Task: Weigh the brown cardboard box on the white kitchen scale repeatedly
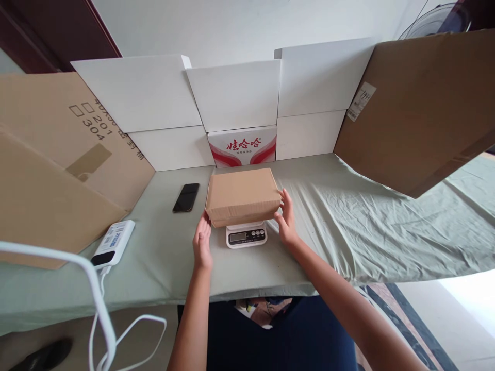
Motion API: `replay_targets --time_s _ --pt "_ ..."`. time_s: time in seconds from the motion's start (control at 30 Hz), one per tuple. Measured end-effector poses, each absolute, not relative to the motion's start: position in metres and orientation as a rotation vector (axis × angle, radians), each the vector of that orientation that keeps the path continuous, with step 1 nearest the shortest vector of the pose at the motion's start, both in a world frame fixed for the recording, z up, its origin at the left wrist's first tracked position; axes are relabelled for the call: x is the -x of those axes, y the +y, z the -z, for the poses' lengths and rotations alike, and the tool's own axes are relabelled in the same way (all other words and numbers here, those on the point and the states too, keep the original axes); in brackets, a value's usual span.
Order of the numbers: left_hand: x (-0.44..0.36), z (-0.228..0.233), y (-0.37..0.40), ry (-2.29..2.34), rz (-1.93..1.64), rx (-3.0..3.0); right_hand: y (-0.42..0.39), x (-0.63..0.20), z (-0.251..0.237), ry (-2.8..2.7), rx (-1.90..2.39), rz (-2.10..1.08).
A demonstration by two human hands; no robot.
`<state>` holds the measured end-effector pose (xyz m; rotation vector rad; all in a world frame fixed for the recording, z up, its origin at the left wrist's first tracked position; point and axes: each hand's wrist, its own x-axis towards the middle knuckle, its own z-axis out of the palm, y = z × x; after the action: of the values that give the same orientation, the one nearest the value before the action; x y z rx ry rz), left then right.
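Note:
A closed brown cardboard box (pixel 242 196) rests on a small white digital scale (pixel 246 235) in the middle of the table. My left hand (pixel 202 243) is at the box's left front corner with its fingertips touching the side. My right hand (pixel 286 219) is against the box's right side, fingers spread. Both hands lie flat against the box without closing around it.
A black phone (pixel 186 197) lies left of the box. A white power bank (pixel 113 242) with a white cable (pixel 96 293) sits near the left table edge. White panels (pixel 235 95), a red-printed carton (pixel 243 146) and brown cardboard sheets (pixel 417 108) wall the green cloth-covered table (pixel 367 226).

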<state>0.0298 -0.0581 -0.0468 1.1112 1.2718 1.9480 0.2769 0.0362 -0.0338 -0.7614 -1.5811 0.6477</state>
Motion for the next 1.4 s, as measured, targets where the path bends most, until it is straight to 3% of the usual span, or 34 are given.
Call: replay_targets --time_s 1.4 --pt "-0.027 0.049 -0.061 1.317 -1.885 -1.067 0.031 -0.28 0.02 -1.605 0.766 -0.786"
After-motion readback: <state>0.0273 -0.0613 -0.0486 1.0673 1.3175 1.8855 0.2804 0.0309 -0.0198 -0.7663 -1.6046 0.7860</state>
